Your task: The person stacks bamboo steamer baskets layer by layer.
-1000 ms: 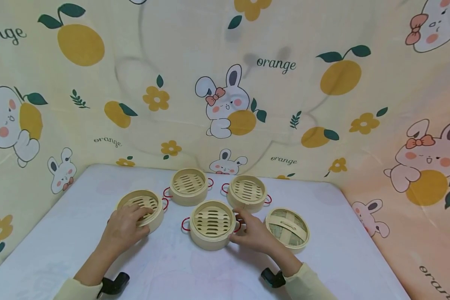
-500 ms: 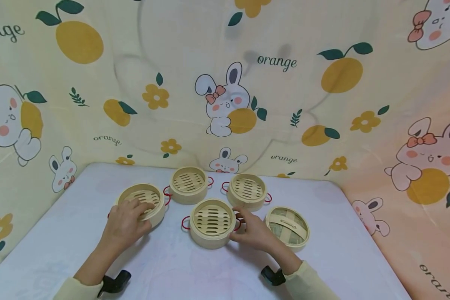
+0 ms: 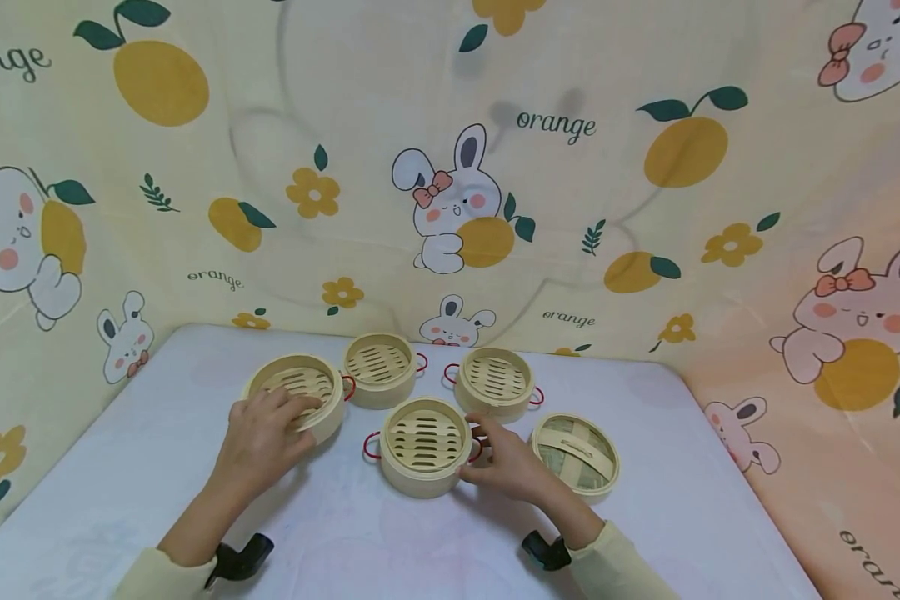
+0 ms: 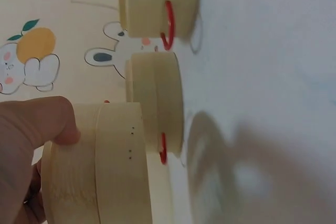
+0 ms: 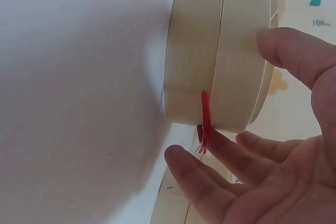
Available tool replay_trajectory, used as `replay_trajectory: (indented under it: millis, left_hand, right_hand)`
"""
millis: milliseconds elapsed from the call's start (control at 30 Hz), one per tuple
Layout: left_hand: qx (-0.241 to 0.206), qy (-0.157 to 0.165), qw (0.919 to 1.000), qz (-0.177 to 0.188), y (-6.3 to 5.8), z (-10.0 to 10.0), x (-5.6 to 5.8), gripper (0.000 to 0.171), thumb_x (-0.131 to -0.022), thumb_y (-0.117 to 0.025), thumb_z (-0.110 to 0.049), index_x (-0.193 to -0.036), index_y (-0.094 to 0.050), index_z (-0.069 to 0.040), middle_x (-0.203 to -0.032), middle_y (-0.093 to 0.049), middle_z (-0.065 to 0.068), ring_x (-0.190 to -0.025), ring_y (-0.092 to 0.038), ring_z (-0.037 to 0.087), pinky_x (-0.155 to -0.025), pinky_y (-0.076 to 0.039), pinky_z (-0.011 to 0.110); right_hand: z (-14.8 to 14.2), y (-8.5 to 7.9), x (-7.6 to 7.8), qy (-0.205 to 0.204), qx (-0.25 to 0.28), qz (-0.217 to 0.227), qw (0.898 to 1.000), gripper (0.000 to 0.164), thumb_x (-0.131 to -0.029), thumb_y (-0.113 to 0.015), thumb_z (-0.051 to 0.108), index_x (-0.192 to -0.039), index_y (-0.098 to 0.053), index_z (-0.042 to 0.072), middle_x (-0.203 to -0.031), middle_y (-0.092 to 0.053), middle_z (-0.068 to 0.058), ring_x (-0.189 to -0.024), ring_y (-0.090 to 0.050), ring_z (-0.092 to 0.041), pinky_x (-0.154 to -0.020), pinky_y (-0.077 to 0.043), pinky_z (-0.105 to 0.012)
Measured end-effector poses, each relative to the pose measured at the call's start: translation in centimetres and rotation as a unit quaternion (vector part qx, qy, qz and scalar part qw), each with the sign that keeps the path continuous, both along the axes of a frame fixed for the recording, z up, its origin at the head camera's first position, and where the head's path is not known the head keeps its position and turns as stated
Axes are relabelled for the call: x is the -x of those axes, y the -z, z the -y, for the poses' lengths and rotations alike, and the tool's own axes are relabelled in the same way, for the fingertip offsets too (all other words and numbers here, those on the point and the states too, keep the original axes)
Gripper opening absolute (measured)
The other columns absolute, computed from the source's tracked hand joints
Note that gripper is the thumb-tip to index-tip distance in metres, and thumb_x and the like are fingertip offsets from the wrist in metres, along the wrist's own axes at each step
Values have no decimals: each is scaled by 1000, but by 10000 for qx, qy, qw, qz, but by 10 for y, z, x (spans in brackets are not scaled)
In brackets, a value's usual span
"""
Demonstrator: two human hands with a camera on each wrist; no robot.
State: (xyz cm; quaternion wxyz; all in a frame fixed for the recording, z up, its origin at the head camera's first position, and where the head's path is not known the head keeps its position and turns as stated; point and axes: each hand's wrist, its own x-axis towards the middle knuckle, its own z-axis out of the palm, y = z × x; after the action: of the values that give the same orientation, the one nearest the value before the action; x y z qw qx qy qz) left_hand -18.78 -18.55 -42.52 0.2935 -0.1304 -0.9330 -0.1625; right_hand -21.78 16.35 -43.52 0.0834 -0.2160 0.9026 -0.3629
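Note:
On the left in the head view, my left hand (image 3: 262, 442) grips a small bamboo steamer basket (image 3: 330, 421), fingers over its rim and thumb on the near wall. The left wrist view shows this steamer basket (image 4: 118, 166) raised off the table, with my thumb (image 4: 60, 121) against its side. At front centre, a second bamboo steamer basket (image 3: 420, 484) stands on the table with red loop handles. My right hand (image 3: 513, 467) holds its right side. In the right wrist view, the thumb touches the upper wall and fingers reach around the red handle (image 5: 206, 121).
Two more steamer baskets stand behind, one at back left (image 3: 381, 396) and one at back right (image 3: 495, 408). A woven steamer lid (image 3: 596, 450) lies right of my right hand. The white table (image 3: 375, 558) meets a patterned cloth backdrop (image 3: 330, 100).
My left hand has lifted its steamer basket slightly and carried it rightward, close to the back-left one. The right hand and the front-centre steamer basket have stayed put.

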Motion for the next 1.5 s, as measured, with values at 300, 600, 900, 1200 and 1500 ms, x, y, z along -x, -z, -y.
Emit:
replay_trajectory:
  millis: [300,600,900,1200,1500]
  left_hand:
    - [-156,310,9992,-208,-12,-18,1,36,-65,-75,-14,-100,-72,-21,-82,-60,-3,-82,-54,19,-68,-34,38]
    - [-104,706,9969,-324,-19,-36,0,37,-64,-77,-15,-100,-72,-21,-81,-55,-6,-81,-50,16,-71,-36,39]
    - [-128,1012,9946,-199,-28,-58,-1,37,-65,-80,-18,-101,-72,-22,-81,-53,-7,-80,-46,14,-73,-36,37]
    - [33,1377,9903,-204,-32,-79,-3,36,-65,-76,-18,-101,-71,-24,-83,-50,-8,-84,-48,15,-75,-35,37]
    - [154,1683,9852,-294,-28,-97,-5,36,-67,-76,-19,-102,-72,-26,-84,-53,-9,-88,-51,15,-77,-36,36]
  right_hand:
    - [0,1,2,-45,76,123,9999,72,-79,-77,23,-139,-41,7,-125,-59,-15,-106,-61,-26,-81,-52,-37]
    - [0,4,0,-44,525,291,9982,71,-79,-77,16,-138,-40,4,-123,-58,-19,-105,-61,-29,-81,-56,-39]
    - [1,3,-1,36,678,377,9970,71,-77,-79,13,-137,-42,3,-121,-57,-20,-103,-62,-30,-78,-56,-33]
    - [1,4,0,168,592,425,9972,71,-77,-79,15,-137,-43,6,-122,-58,-18,-105,-62,-29,-78,-55,-30]
    - [0,6,2,169,720,407,9964,73,-77,-79,16,-140,-42,7,-123,-58,-17,-106,-61,-29,-80,-56,-35]
